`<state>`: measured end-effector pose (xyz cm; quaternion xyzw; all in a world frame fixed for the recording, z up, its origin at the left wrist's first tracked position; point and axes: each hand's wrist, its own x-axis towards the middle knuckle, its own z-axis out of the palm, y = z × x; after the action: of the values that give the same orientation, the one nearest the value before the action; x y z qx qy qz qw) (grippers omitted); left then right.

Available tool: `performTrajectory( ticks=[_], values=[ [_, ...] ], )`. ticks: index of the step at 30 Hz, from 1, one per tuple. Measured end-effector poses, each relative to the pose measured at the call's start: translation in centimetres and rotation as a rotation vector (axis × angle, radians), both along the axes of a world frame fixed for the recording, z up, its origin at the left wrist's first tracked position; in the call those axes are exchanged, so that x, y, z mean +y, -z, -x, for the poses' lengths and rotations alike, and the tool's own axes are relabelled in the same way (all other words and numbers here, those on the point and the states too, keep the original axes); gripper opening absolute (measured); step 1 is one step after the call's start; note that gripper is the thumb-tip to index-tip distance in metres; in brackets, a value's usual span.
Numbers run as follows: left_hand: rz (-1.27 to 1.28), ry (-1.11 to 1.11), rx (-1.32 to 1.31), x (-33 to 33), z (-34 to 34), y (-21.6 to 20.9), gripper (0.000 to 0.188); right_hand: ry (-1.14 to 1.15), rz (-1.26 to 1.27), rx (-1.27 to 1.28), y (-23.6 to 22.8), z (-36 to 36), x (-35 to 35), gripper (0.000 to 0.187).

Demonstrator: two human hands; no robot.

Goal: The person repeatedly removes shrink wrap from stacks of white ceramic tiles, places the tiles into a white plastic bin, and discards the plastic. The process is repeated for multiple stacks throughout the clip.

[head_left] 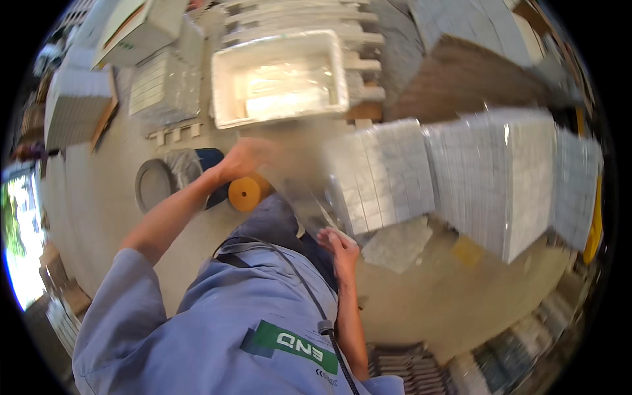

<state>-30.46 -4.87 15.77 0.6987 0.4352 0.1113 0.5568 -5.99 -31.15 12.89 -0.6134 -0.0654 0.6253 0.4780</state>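
A clear, thin plastic sheet [299, 174], smeared by motion, spans the space between my hands in front of my body. My left hand [249, 158] is raised at the far left end of it, closed; its fingertips are blurred. Nearer to me and lower, my right hand [341, 251] is closed with curled fingers at the sheet's near end, beside a whitish edge. Whether the sheet is a bag or loose film cannot be made out. Just beyond it stands a large open white box [220, 85] with clear wrapping and a pale block inside.
Wrapped stacks of pale blocks [382, 174] stand close on my right, with a larger wrapped stack [526, 184] beyond. An orange roll [244, 193] and a blue barrel [210, 158] are below my left forearm. Wooden pallets [299, 14] lie behind the white box.
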Motion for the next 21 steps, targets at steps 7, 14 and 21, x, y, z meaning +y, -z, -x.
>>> performTrajectory(
  ticks=[7,14,21],
  values=[
    [-0.111,0.409,0.086,3.2,-7.7,1.8,0.019,0.211,0.082,0.087,2.3,0.8,-3.5,0.028],
    [0.145,0.294,0.116,7.2,-18.4,6.1,0.011,0.539,0.009,0.067,4.4,-3.0,-1.1,0.030],
    [0.022,0.482,0.116,9.5,-29.7,9.2,0.013,0.858,0.065,-0.081,9.0,-9.0,-0.4,0.021]
  ],
)
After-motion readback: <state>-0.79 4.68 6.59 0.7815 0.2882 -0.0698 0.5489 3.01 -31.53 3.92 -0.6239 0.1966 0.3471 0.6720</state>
